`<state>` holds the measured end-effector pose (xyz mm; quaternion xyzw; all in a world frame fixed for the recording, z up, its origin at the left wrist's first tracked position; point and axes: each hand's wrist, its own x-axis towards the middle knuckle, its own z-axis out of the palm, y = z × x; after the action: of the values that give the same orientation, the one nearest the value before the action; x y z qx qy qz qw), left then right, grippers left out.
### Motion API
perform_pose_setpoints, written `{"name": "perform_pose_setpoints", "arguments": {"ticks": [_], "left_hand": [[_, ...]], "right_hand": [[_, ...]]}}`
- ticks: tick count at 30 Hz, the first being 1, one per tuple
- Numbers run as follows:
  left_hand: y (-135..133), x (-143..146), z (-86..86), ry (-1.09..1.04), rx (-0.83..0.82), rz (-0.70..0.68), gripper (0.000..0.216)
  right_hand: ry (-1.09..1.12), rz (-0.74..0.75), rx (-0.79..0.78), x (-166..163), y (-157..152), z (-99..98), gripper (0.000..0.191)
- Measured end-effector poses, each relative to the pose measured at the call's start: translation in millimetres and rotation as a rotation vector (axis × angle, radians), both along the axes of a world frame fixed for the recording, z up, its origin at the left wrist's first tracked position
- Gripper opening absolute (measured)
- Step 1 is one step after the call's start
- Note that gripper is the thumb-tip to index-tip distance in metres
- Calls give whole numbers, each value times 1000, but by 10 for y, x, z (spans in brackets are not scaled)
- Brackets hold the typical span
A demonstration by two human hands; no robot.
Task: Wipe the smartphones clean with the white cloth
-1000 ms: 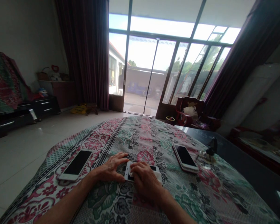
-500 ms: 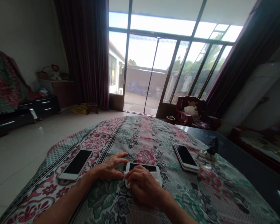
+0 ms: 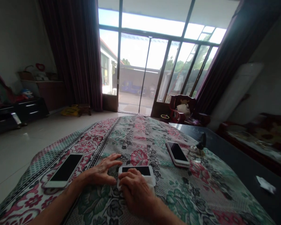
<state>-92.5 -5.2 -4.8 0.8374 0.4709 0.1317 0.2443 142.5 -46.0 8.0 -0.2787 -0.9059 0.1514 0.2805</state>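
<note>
A white phone (image 3: 144, 170) with a dark screen lies sideways on the flowered cloth (image 3: 121, 142). My right hand (image 3: 138, 190) is on top of it, fingers bent over a white tissue (image 3: 150, 180) pressed against the phone. Part of the phone and tissue is hidden under that hand. At the phone's left end my left hand (image 3: 101, 172) rests on the cloth, fingers spread, holding nothing. Another white phone (image 3: 66, 170) lies farther left, beyond my left forearm. To the right sits a third white phone (image 3: 178, 153), apparently on top of something flat with a reddish edge.
A clear bottle with a black top (image 3: 201, 142) stands behind the right-hand phone. Past the cloth, a dark table surface (image 3: 227, 150) carries a crumpled white tissue (image 3: 266, 184). A wooden chair (image 3: 182, 109) and glass doors (image 3: 140, 75) are at the back.
The view has turned slightly right, so things sit farther left, and the crumpled tissue shows more fully. My right hand stays on the phone with the tissue; my left stays spread beside it.
</note>
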Motion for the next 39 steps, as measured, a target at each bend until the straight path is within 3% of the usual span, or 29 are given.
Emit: {"name": "perform_pose_setpoints", "arguments": {"ticks": [3,7,17,22,27,30,33,39], "left_hand": [[-7,38,-66,57,37,33,81],[-18,64,-151,68,94,51,78],[-38,97,-32,110,34,30,86],[-26,100,-122,102,107,48,89],[-34,124,-96,100,119,47,84],[-40,140,-55,95,118,56,80],[-47,139,-39,77,123,59,78],[-60,116,-59,46,139,52,75]], "right_hand": [[5,-36,13,10,-21,3,15],[1,-56,19,154,-19,41,15],[39,-301,4,1092,117,54,21],[28,-312,46,863,157,45,22],[-32,-131,55,257,116,35,16],[-54,-65,52,65,138,20,14],[-24,-105,52,169,231,15,18],[76,-400,-22,646,427,27,23]]}}
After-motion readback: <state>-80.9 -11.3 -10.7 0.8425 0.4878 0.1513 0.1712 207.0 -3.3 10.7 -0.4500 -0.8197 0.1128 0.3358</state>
